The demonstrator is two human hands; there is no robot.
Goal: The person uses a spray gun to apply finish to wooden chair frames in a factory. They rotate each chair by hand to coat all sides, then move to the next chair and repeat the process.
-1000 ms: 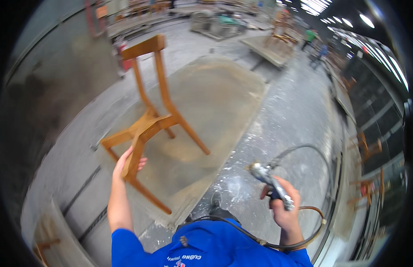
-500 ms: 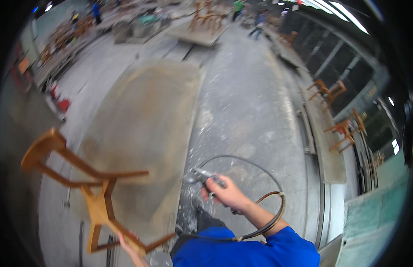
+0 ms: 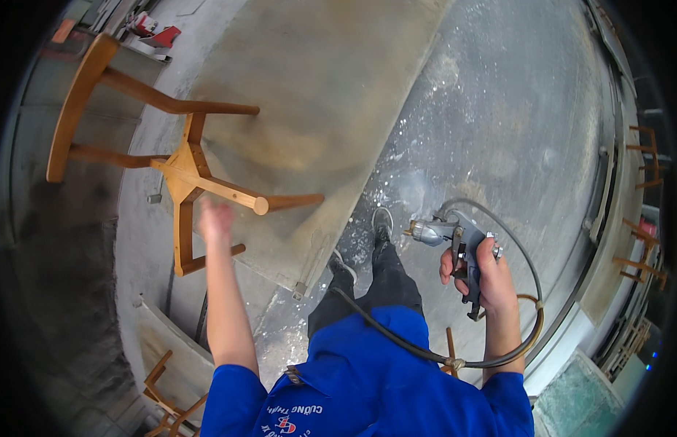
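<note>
A wooden chair frame [image 3: 179, 164] without a seat is on its side at the left, over the edge of a large flat board, its curved backrest [image 3: 82, 109] toward the far left. My left hand [image 3: 216, 220] is just below the chair's cross-shaped middle, close to one rail. Motion smears its fingers, so whether it touches the wood is unclear. On the right, my right hand [image 3: 491, 273] is wrapped round the handle of a metal spray gun [image 3: 455, 237]. The gun's nozzle points left. A dark hose [image 3: 524, 247] loops from it round my forearm and across my waist.
The stained flat board [image 3: 302, 80] lies on the floor ahead and left. More wooden chairs stand on a long ledge [image 3: 604, 284] at the right. Another chair [image 3: 163, 397] is low at the left. A red object [image 3: 162, 38] lies at the far left.
The view has tilted down, bringing my legs and shoes into sight. My left hand has shifted from the chair's near end to its middle. The spray gun stays in my right hand.
</note>
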